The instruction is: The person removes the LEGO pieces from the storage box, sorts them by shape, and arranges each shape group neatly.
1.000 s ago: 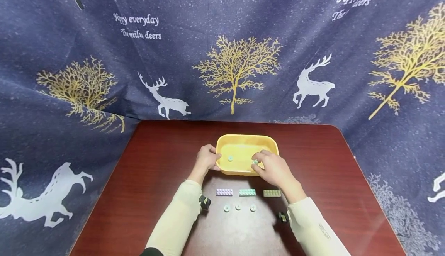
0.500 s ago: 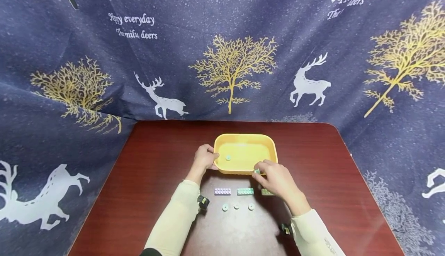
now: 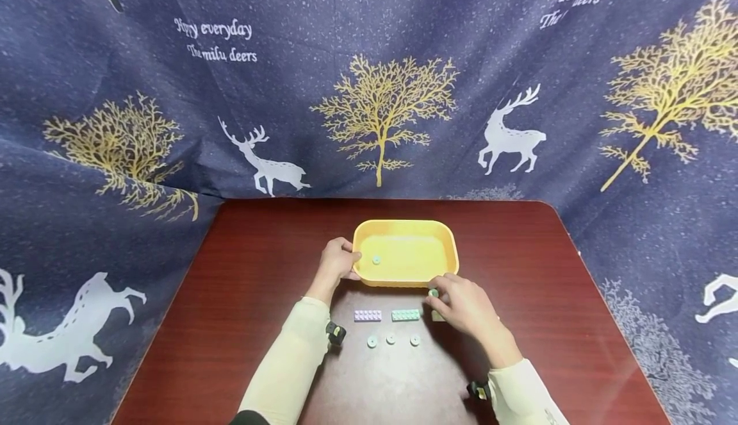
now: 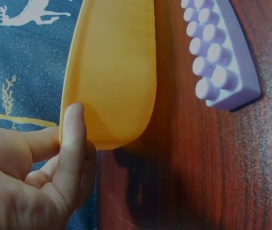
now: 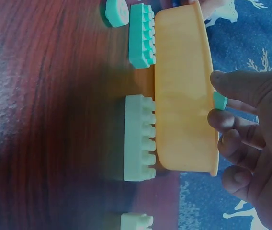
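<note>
My left hand (image 3: 337, 261) grips the left end of a yellow plastic bin (image 3: 405, 283), its thumb over the rim (image 4: 73, 62). Between the thumb and fingertips of my right hand (image 3: 466, 303) is a small green round block (image 3: 433, 293), mostly hidden by the fingers in the right wrist view. That hand is just in front of the bin's near right corner, over a pale green studded block (image 3: 438, 316). Inside the bin lies one small round block (image 3: 377, 259).
In front of the bin a purple studded block (image 3: 368, 315) and a teal one (image 3: 405, 315) line up with the pale green block. Three small round blocks (image 3: 391, 340) form a row nearer the person. A patterned blue cloth (image 3: 259, 91) hangs behind the red-brown table (image 3: 277, 233).
My right hand has brought the green round block out of the bin, over its near rim and toward the person. My left hand has kept its grip on the bin.
</note>
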Tool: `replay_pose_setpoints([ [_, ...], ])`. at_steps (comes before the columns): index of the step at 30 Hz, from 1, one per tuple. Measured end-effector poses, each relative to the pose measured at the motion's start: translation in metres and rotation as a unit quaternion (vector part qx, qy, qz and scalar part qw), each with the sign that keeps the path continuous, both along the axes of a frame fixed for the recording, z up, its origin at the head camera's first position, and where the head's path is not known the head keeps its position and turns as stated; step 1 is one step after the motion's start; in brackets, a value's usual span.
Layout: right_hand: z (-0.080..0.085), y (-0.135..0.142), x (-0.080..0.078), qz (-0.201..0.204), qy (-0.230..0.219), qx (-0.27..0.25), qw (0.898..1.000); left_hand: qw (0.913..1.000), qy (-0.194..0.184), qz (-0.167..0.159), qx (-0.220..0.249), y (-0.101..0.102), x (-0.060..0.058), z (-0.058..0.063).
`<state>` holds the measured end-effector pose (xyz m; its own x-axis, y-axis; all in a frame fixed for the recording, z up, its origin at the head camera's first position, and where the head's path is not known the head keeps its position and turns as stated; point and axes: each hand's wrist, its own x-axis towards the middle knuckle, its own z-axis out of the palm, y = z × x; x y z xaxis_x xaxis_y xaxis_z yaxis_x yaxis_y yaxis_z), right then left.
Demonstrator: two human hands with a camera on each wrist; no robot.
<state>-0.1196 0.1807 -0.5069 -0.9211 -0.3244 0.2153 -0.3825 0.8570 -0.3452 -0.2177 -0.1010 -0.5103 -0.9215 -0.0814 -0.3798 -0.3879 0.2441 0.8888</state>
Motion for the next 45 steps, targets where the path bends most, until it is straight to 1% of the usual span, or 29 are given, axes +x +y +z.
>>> replay_pose_setpoints([
  [7, -0.004, 0.005, 0.004, -0.002, 0.018, 0.0, 1.0, 1.0, 0.004, -0.004, 0.003, 0.001, -0.003, 0.005],
  [11, -0.007, 0.007, 0.011, -0.004, 0.006, 0.0, 1.0, 1.0, 0.002, -0.001, 0.005, 0.001, -0.003, 0.005],
  [18, -0.014, 0.008, 0.023, 0.002, -0.016, 0.002, 1.0, 1.0, 0.005, -0.004, 0.003, 0.001, -0.003, 0.002],
  [27, -0.02, 0.008, 0.027, 0.003, -0.013, 0.008, 1.0, 0.9999, 0.004, -0.008, 0.006, 0.0, -0.003, 0.001],
  [34, -0.024, 0.007, 0.033, 0.003, -0.033, 0.014, 0.999, 0.9999, -0.001, -0.007, 0.009, 0.0, 0.0, 0.001],
  [45, -0.03, 0.005, 0.041, 0.005, -0.044, 0.017, 0.999, 0.9999, -0.001, -0.007, 0.009, -0.001, 0.0, 0.001],
])
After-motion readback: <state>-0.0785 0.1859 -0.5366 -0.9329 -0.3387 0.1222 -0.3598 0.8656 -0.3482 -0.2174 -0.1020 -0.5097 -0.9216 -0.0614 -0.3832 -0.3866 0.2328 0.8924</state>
